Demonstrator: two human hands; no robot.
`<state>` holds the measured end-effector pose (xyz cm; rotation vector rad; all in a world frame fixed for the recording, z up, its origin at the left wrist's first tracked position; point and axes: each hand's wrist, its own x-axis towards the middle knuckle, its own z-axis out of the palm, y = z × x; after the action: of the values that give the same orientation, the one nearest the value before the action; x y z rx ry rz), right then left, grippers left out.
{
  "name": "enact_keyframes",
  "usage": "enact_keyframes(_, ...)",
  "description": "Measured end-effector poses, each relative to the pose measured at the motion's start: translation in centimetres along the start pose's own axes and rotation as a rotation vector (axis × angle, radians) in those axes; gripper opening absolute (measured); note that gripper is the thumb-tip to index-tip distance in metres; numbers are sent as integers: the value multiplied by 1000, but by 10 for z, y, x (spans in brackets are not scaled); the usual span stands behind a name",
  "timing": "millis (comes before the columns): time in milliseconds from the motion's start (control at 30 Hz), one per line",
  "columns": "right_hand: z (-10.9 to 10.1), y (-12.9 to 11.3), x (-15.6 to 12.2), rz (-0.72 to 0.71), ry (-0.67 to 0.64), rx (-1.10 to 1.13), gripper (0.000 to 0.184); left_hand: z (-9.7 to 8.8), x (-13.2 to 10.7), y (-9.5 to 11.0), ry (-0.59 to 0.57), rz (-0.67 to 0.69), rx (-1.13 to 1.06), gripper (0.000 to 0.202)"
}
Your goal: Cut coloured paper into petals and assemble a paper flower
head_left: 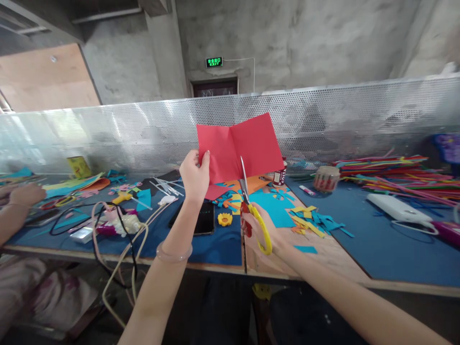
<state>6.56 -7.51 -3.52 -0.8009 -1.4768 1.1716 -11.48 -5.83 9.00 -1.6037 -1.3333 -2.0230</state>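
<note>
A creased sheet of red paper is held up above the table, its left edge pinched in my left hand. My right hand is closed round the yellow and red handles of a pair of scissors. The blades point upward at the lower edge of the paper, near its crease, and look parted. Under the paper, a yellow paper flower lies beside a black phone. Blue paper and yellow and blue cut strips lie behind and to the right of my right hand.
A perforated metal partition runs behind the table. Tangled cables hang over the front edge at left, near a co-worker's hand. At right are a jar, colourful pipe cleaners and a white power strip.
</note>
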Motion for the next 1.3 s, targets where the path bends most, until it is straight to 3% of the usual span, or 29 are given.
enact_keyframes(400, 0, -4, -1, 2, -15, -29, 23, 0, -6, 9, 41, 78, -8, 20)
enact_keyframes(600, -2, 3, 1, -7, -13, 76, 33, 1, -5, 7, 57, 132, -37, 22)
enact_keyframes(1100, -4, 3, 1, -52, -41, -19, 22, 1, -5, 9, 87, 145, -36, 24)
enact_keyframes(1300, -4, 1, 0, -32, -42, 8, 30, 0, -5, 11, 89, 146, -41, 23)
